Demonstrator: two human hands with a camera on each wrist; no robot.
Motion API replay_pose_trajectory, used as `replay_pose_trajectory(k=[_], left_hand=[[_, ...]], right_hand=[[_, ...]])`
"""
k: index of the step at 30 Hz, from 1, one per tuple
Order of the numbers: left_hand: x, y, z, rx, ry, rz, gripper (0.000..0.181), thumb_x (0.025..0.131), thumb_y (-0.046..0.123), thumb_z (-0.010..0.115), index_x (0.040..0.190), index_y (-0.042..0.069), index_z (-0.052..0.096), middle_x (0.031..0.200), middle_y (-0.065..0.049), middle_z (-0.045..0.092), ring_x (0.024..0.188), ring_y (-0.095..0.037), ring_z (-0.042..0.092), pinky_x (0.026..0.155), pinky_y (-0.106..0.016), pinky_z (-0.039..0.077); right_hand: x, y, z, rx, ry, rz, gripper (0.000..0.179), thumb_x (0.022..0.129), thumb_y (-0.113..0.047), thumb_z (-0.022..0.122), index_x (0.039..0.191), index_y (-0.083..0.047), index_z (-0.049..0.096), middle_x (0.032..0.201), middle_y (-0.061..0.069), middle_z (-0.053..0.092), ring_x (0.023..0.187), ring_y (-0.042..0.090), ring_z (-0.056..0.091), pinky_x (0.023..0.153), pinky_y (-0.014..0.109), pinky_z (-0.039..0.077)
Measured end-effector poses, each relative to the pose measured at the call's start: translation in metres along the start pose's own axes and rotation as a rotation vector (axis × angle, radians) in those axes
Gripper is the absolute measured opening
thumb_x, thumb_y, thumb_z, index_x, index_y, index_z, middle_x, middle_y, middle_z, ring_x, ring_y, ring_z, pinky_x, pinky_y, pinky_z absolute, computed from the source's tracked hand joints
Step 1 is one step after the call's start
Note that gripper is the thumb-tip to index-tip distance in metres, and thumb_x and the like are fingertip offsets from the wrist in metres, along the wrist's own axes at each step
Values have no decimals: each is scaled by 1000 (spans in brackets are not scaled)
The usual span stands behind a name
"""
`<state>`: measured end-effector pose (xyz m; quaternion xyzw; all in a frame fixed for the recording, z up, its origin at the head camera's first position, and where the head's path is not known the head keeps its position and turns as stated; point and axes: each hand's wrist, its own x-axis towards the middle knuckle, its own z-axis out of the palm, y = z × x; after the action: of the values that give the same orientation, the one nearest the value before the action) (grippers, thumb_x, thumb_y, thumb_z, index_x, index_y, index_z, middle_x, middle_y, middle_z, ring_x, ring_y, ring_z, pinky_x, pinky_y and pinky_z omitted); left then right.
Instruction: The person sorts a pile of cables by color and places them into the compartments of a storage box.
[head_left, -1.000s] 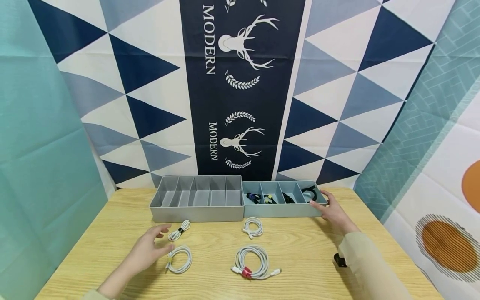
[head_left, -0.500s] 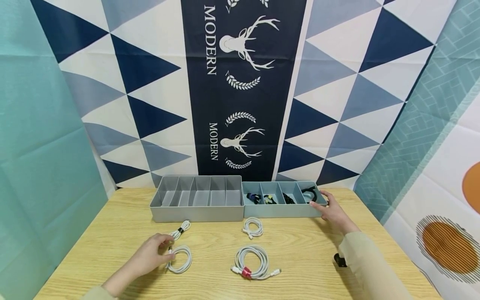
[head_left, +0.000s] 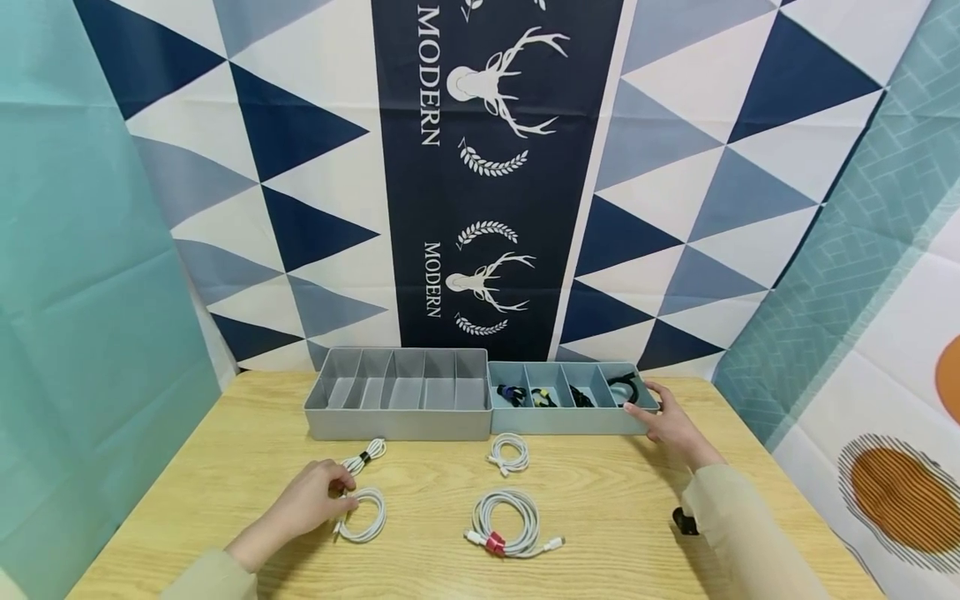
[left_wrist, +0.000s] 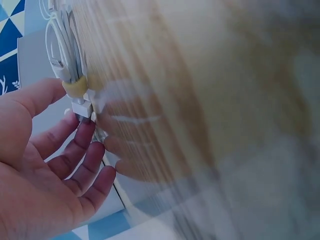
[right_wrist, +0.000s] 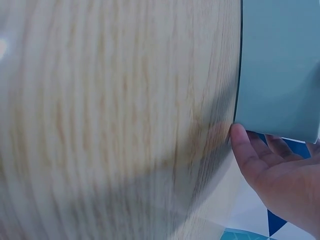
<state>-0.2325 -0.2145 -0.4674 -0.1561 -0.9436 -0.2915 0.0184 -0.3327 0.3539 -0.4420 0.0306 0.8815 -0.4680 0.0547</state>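
My left hand (head_left: 315,496) pinches the tied end of a coiled white cable (head_left: 383,510) lying on the table. In the left wrist view, the thumb lies against the cable's yellow tie (left_wrist: 76,86), with the other fingers curled by the plug (left_wrist: 81,107). Far to the right, my right hand (head_left: 671,429) grips the right end of a blue divided box (head_left: 570,422). Its thumb is at the front corner and its other fingers are behind, as the right wrist view shows. Dark bundled cables lie in the box's compartments.
Left of the blue box stands a grey divided box (head_left: 397,425). On the table lie a white cable with a black tie (head_left: 365,457), a small white coil (head_left: 525,454) and a larger coil with a red tie (head_left: 495,544). A black object (head_left: 684,522) shows by the right sleeve.
The left hand has moved right and down onto the yellow-tied cable, and its fingers have closed on the cable's end. The right hand stays at the blue box.
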Motion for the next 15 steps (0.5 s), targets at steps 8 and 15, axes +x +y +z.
replay_pose_trajectory(k=[8, 15], left_hand=[[4, -1, -3, 6, -19, 61, 18, 72, 21, 80, 73, 16, 64, 72, 5, 52, 70, -10, 43, 63, -24, 36], [6, 1, -3, 52, -29, 103, 22, 69, 20, 82, 67, 20, 60, 69, 7, 49, 67, -7, 40, 62, -23, 34]], right_hand=[[-2, -4, -2, -18, -3, 32, 96, 90, -52, 56, 151, -7, -1, 146, 36, 14, 112, 37, 43, 89, 48, 46], [-2, -5, -3, -19, -7, 32, 98, 88, -53, 58, 151, -7, -2, 141, 35, 20, 92, 30, 51, 78, 39, 46]])
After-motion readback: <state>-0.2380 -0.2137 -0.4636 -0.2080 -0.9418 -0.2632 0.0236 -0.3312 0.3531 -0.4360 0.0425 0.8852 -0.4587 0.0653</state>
